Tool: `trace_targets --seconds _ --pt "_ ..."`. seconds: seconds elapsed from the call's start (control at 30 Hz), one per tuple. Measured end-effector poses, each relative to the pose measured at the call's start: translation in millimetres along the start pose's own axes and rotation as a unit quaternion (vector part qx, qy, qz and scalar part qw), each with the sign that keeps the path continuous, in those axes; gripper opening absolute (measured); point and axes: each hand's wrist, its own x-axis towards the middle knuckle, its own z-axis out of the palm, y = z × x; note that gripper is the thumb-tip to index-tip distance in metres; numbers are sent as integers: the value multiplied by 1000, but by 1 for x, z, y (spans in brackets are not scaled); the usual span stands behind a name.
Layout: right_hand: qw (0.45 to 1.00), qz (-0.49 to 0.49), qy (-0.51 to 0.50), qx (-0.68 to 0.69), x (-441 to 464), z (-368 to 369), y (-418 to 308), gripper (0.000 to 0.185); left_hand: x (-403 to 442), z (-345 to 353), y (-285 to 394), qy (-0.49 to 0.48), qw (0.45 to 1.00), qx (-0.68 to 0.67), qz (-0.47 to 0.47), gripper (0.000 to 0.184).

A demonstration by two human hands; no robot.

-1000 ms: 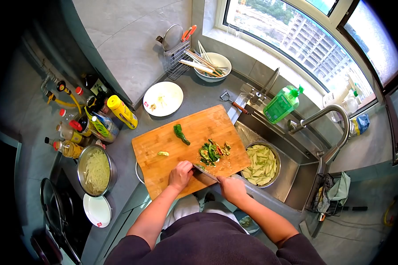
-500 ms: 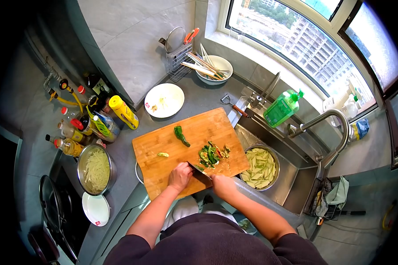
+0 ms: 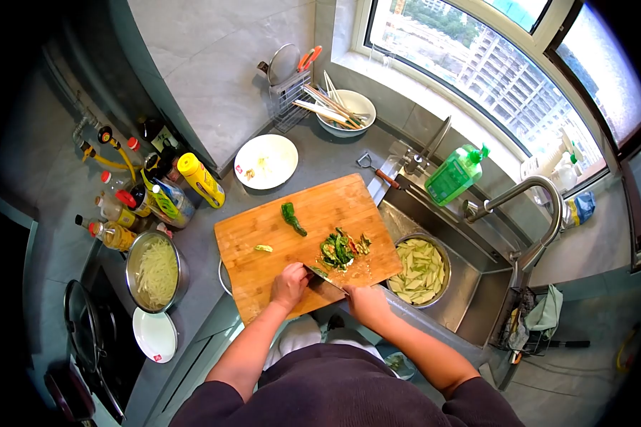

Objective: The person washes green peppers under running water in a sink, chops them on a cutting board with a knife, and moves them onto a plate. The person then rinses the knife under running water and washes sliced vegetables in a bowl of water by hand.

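My right hand is wrapped round the handle of a kitchen knife, held low over the near edge of a wooden cutting board. Curled at the far end of the blade is my left hand; what its fingers press is hidden. A small green pepper piece shows right beside the blade. Beyond the knife lies a pile of chopped green pepper with reddish bits and seeds. A whole green pepper and a small pale green scrap lie farther left on the board.
Right of the board, a bowl of pale green slices sits in the sink. To the left stand a bowl of pale shreds, a white plate and several bottles. Behind are another plate and a peeler.
My right hand and the knife handle have shifted slightly right, and more of the blade's face shows. My left hand stays nearly in place.
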Motion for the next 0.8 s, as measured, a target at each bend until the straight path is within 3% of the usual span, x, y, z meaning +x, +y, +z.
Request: trace_targets --seconds 0.63,0.8 --pt "1000 11 -13 -27 21 25 -13 14 -6 10 -7 -11 999 3 -36 7" --pt "999 -5 37 18 38 35 -13 13 -9 5 0 -15 998 6 -62 7"
